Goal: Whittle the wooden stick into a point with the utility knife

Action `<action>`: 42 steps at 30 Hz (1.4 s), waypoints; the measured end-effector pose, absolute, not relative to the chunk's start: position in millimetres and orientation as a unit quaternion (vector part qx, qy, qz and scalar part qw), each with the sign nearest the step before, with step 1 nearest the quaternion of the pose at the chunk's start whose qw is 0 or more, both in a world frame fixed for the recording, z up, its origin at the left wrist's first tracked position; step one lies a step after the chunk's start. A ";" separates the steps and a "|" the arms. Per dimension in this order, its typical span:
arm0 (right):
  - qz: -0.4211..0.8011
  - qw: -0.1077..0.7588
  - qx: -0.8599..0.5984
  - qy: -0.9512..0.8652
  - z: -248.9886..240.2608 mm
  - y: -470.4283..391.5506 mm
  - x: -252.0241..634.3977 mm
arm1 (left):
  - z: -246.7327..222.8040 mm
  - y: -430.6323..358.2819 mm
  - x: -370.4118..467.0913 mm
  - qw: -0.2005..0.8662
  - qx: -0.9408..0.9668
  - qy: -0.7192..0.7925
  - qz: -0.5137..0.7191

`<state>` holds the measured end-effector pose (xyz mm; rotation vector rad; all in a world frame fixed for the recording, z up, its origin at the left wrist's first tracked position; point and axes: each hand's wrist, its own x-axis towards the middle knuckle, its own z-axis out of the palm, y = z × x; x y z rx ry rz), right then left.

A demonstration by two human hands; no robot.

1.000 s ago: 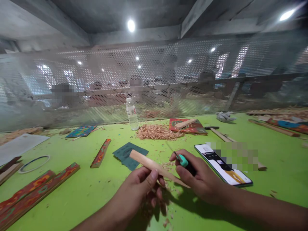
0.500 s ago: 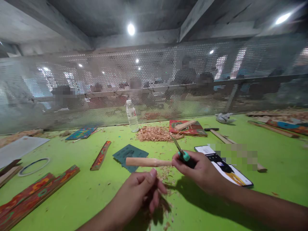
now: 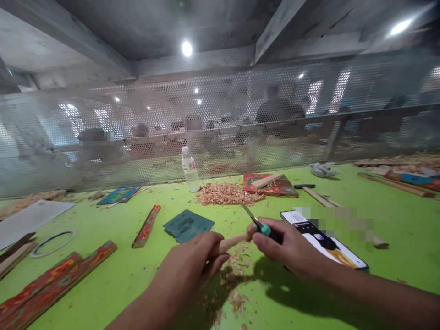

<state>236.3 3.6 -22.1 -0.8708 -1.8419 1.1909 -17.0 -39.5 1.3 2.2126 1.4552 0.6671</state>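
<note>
My left hand (image 3: 192, 259) is wrapped round the thick end of a pale wooden stick (image 3: 233, 242), hiding most of it. The stick's thin end points right and meets the fingertips of my right hand (image 3: 287, 245). That hand is closed on a knife (image 3: 264, 227) with a black and teal handle, its blade pointing up and to the left. Wood shavings (image 3: 237, 275) lie on the green table below the hands. Just behind my left hand is a dark green sheet (image 3: 188, 224).
A phone (image 3: 326, 240) lies right of my right hand, near a hammer (image 3: 318, 196). Behind are a bottle (image 3: 190, 172), a shavings pile (image 3: 225, 194) and a red painted board (image 3: 288, 185). Painted strips (image 3: 62, 284) and a white ring (image 3: 51, 244) lie at left.
My left hand has risen and closed round the stick's thick end, which was uncovered before. My right hand still holds the knife at the thin end. The view has shifted slightly.
</note>
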 end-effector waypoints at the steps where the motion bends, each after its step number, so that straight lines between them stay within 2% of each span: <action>1: 0.472 0.397 -0.332 -0.714 -23.8 4.1 237.9 | 2.0 -42.0 -15.7 0.216 0.787 0.525 0.241; 4: 0.457 0.434 -0.322 -0.706 -27.8 4.7 243.6 | 3.1 -51.5 -9.8 0.299 0.756 0.517 0.267; 6: 0.389 0.431 -0.322 -0.747 -27.6 3.5 246.5 | 1.4 -56.3 -5.0 0.364 0.725 0.511 0.283; 11: 0.183 0.368 -0.296 -0.862 -24.9 -1.5 244.7 | -5.4 -59.3 3.7 0.474 0.665 0.478 0.323; 17: 0.161 0.263 -0.277 -0.910 -28.0 -3.2 239.7 | -13.2 -60.8 5.5 0.544 0.599 0.456 0.371; 22: 0.122 0.253 -0.240 -0.929 -27.0 -7.2 241.7 | -18.2 -60.6 5.2 0.494 0.635 0.464 0.371; 33: 0.038 0.267 -0.275 -0.923 -34.7 -9.1 236.9 | -16.6 -63.9 11.6 0.382 0.640 0.554 0.369; 42: -0.016 0.279 -0.302 -0.911 -33.7 -16.7 232.2 | -15.2 -60.4 14.6 0.354 0.632 0.573 0.382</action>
